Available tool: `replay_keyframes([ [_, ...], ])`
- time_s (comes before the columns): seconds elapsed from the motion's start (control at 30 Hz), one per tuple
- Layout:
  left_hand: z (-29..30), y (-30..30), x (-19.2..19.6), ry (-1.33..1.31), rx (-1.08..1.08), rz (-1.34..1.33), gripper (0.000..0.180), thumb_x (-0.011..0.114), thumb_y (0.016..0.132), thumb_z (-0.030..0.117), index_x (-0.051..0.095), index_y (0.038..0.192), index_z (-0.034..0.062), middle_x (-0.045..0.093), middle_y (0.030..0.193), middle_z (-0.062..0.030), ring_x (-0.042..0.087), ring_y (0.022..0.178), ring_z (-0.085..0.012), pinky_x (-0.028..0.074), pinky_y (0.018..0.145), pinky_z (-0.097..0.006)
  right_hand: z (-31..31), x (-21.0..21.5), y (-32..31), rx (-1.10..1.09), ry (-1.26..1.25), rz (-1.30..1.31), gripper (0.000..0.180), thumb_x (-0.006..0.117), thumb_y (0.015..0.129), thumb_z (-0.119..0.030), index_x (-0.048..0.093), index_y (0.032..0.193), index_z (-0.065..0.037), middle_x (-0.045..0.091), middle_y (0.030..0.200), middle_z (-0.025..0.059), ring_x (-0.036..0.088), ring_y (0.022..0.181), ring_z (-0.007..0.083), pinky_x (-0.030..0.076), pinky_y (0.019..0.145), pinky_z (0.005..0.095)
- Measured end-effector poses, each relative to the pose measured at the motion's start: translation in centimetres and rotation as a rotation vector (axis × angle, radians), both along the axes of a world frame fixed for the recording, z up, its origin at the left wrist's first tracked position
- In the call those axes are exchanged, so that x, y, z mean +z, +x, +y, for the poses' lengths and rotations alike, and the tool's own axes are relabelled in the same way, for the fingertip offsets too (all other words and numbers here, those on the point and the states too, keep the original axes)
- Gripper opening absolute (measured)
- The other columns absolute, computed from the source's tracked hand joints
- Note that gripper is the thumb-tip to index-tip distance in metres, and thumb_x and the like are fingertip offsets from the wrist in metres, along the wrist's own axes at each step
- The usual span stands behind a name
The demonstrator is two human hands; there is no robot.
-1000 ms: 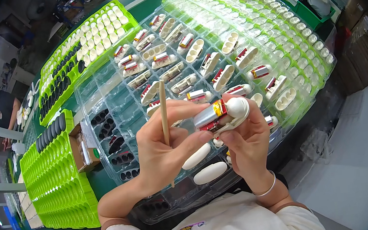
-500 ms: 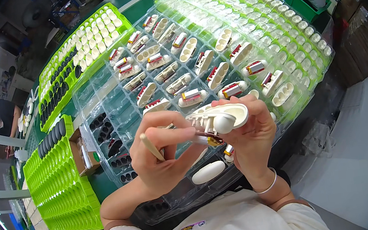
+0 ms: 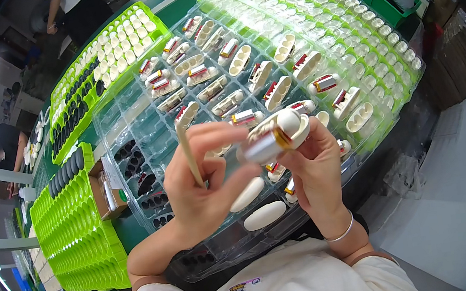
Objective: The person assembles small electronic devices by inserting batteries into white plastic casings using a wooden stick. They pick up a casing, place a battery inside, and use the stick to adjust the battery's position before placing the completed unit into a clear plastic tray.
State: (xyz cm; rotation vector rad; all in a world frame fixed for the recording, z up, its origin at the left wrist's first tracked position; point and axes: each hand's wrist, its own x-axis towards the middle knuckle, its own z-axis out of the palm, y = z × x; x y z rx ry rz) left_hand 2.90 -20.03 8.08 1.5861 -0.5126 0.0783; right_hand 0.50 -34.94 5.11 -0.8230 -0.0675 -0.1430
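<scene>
Head: white casing in right hand

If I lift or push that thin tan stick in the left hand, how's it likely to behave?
The tan stick is probably stiff, since its visible length looks straight in the left hand. It's likely light, being so slender. It might roll if pushed on a flat surface, though its cross-section is hard to tell.
</scene>
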Motion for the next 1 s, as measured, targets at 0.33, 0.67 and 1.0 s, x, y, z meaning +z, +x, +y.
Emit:
replay_keyframes([
  [0.33, 0.7, 0.4, -0.3, -0.085, -0.169, 0.036, 0.034, 0.063, 0.070, 0.000, 0.052, 0.102, -0.0021, 0.048, 0.108, -0.0120, 0.032, 0.044, 0.0033, 0.025, 0.039, -0.013, 0.1, -0.3, 0.1, 0.160, 0.115, -0.089, 0.040, 0.063, 0.067, 0.007, 0.050, 0.104, 0.000, 0.054, 0.106, 0.0133, 0.052, 0.100, 0.0196, 0.044, 0.086, 0.0331],
  [0.67, 0.3, 0.1, -1.1, 0.100, 0.060, -0.697, 0.027, 0.067, 0.062, -0.002, 0.062, 0.087, 0.0062, 0.054, 0.098, -0.0121, 0.035, 0.043, -0.0011, 0.025, 0.035, -0.013, -0.2, -0.8, 0.2, 0.018, -0.019, -0.205, 0.039, 0.068, 0.066, 0.001, 0.050, 0.100, 0.000, 0.056, 0.101, 0.0164, 0.053, 0.099, 0.0240, 0.043, 0.085, 0.0362],
  [1.0, 0.3, 0.1, -0.8, 0.103, 0.024, -1.032, 0.020, 0.064, 0.064, 0.003, 0.062, 0.083, 0.0070, 0.060, 0.086, -0.0131, 0.044, 0.043, -0.0046, 0.030, 0.034, -0.016, -0.6, -0.8, 0.3, 0.039, -0.079, -0.428, 0.035, 0.065, 0.068, 0.001, 0.049, 0.099, -0.003, 0.055, 0.100, 0.0203, 0.055, 0.096, 0.0288, 0.046, 0.081, 0.0387],
])
